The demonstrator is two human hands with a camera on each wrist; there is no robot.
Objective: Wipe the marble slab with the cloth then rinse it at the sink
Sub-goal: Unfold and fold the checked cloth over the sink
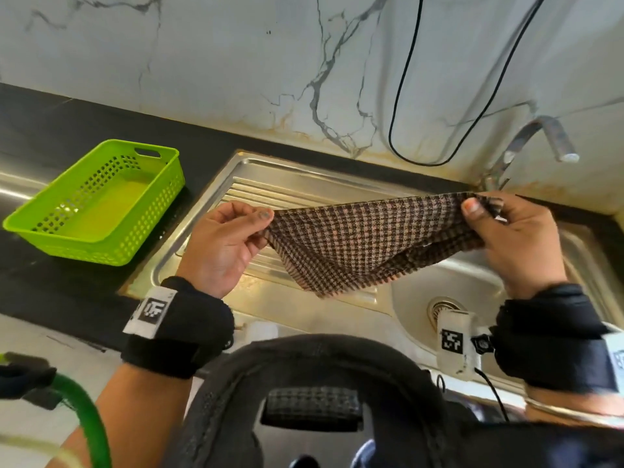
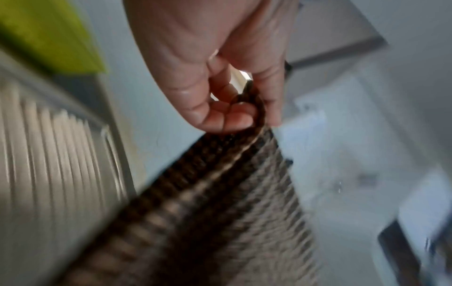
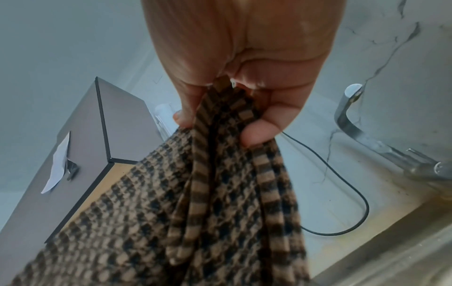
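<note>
A brown checked cloth [image 1: 364, 238] hangs stretched between both hands above the steel sink [image 1: 449, 292]. My left hand [image 1: 233, 234] pinches its left corner over the ribbed draining board [image 1: 280, 194]. My right hand [image 1: 499, 231] grips the bunched right corner near the tap [image 1: 537, 140]. In the left wrist view, blurred, the fingers [image 2: 232, 116] pinch the cloth [image 2: 220, 203]. In the right wrist view my right hand's fingers [image 3: 257, 133] clamp folds of the cloth [image 3: 208, 203], with the tap [image 3: 354, 123] to the right. The dark marble slab [image 1: 50, 130] runs left of the sink.
A green perforated basket [image 1: 98, 204] sits on the dark counter to the left. A black cable [image 1: 405, 96] loops down the white veined wall behind the sink. The sink drain [image 1: 442, 307] lies below the right hand. A cupboard [image 3: 85, 145] shows in the right wrist view.
</note>
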